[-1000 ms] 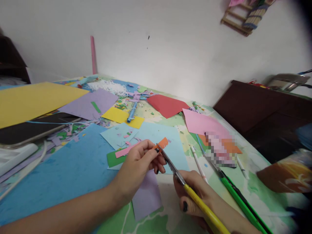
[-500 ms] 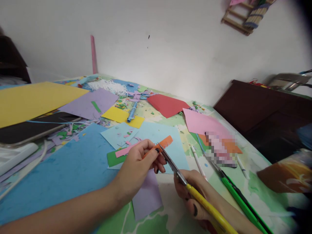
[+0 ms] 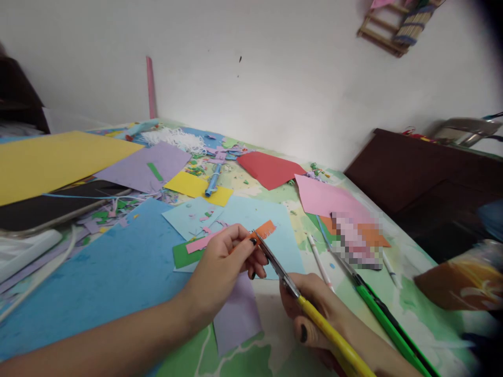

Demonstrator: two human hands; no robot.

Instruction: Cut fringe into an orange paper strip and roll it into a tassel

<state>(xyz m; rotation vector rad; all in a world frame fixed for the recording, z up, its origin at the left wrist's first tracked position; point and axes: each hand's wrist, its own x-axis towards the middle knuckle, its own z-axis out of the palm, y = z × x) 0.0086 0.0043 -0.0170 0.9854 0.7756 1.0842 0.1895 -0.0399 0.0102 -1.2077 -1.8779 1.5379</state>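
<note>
My left hand (image 3: 231, 256) pinches a short orange paper strip (image 3: 267, 229) whose lower edge shows a row of small snips. Yellow-handled scissors (image 3: 288, 285) are held in my right hand (image 3: 314, 309), their blade tips at the strip close to my left fingertips. Beneath the hands lie light blue paper (image 3: 259, 212), a green piece (image 3: 184, 256) and a pink strip (image 3: 200, 242). A purple sheet (image 3: 238, 319) lies below my left hand.
Large blue paper (image 3: 110, 277) covers the left, beside a phone (image 3: 58, 207). Red (image 3: 271, 170) and pink sheets (image 3: 334, 199) lie farther back. To the right are a white pen (image 3: 320, 262) and a green-handled tool (image 3: 389, 319). Paper scraps are scattered about.
The orange strip's free end has shifted slightly left and down. My right thumb and the scissor handles have moved a little left; my left hand stays almost still.
</note>
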